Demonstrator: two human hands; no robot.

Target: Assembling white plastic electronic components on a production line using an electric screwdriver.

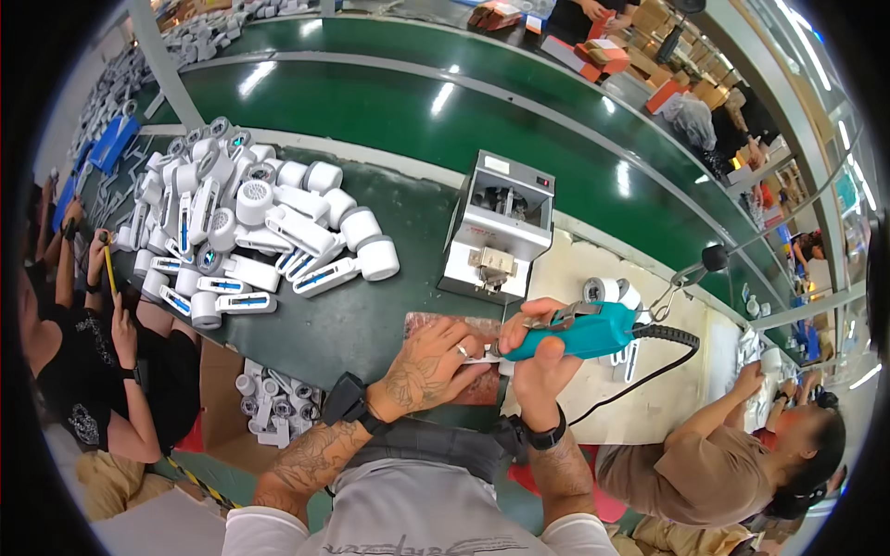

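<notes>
The right hand (538, 357) gripped a teal electric screwdriver (579, 334) while the left hand (431, 361) pinned a white part (482, 357) on the surface (371, 315), best kept steady.

Single view, head-worn fisheye, looking steeply down over the wearer's chest at the green workbench (371, 315). Own forearms enter from the lower edge; left hand (428, 364) and right hand (542, 357) sit close, just below centre. Facing forward across the bench toward the green conveyor belt (389, 102), which arcs across the upper half. Heavy barrel bend: straight edges curve near the rim, black corners. Wide enough to catch seated people at both sides. No second view, so nothing shared.
</notes>
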